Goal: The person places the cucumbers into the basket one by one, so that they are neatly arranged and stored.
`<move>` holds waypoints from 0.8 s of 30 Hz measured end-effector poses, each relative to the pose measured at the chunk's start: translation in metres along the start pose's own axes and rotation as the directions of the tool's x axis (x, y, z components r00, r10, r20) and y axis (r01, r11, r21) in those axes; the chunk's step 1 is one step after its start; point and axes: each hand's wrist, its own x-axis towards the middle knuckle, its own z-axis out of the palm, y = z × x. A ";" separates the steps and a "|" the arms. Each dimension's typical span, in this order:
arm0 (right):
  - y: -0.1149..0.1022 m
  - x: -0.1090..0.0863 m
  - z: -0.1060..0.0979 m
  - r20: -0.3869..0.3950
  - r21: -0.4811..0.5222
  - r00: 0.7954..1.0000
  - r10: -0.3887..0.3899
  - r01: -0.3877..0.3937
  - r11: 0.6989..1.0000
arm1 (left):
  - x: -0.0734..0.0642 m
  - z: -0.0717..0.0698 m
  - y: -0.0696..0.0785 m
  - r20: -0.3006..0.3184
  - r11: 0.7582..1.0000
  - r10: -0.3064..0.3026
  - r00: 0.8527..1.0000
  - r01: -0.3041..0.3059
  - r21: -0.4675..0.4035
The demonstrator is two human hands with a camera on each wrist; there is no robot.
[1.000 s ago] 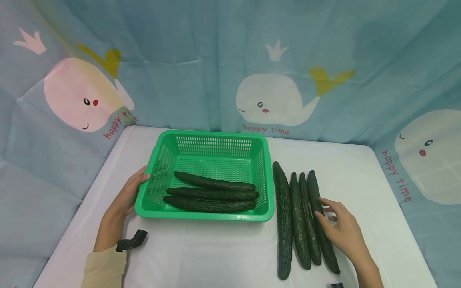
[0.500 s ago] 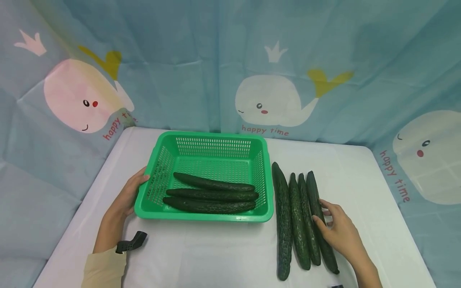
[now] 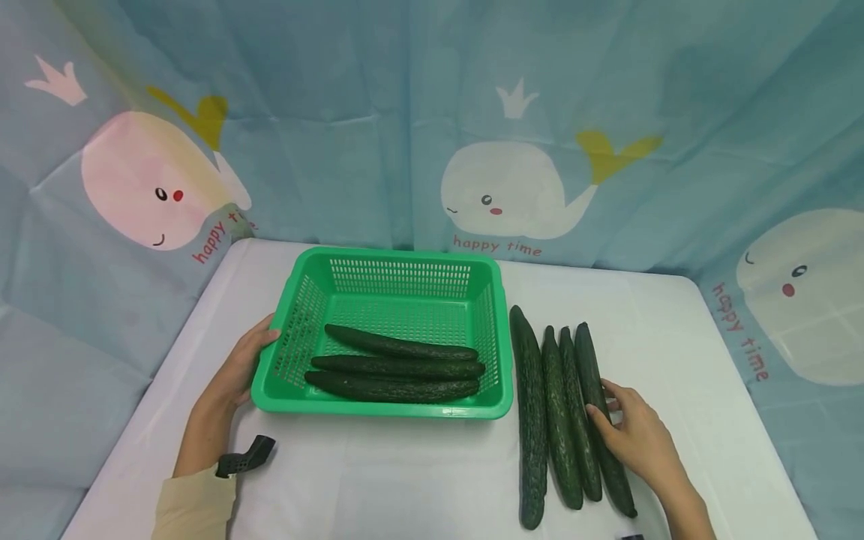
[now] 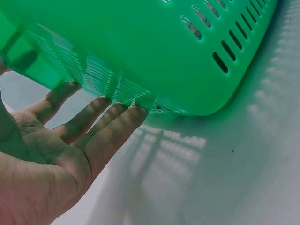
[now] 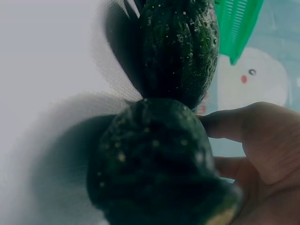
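In the head view, a green plastic basket (image 3: 385,407) holds 3 dark green cucumbers lying side by side. My left hand (image 3: 241,364) grips its left side, thumb on the rim; in the left wrist view the fingers (image 4: 112,131) reach against the outer wall. To the right of the basket, several cucumbers lie lengthwise on the white cloth. My right hand (image 3: 637,435) holds the rightmost cucumber (image 3: 616,480), thumb over its left side and fingers along its right. The right wrist view shows that cucumber's near end (image 5: 150,154) up close, beside a neighbouring cucumber (image 5: 180,51).
A longer cucumber (image 3: 532,420) lies close along the basket's right wall, and two more (image 3: 562,427) lie between it and the held one. A blue curtain (image 3: 378,150) with printed whales hangs behind the white-covered table (image 3: 378,480).
My right hand has shifted slightly left and closed in on the rightmost cucumber, its thumb now farther over it. The left hand and the basket stay in place.
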 end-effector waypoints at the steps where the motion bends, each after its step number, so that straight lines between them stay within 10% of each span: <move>1: 0.000 0.000 0.000 0.003 -0.003 1.000 0.006 -0.006 1.000 | 0.000 0.000 0.001 0.000 1.000 -0.002 1.000 0.002 0.000; 24: -0.008 0.004 -0.011 0.064 -0.047 0.994 0.089 -0.086 0.995 | -0.002 0.001 0.001 -0.008 1.000 -0.028 1.000 0.028 0.001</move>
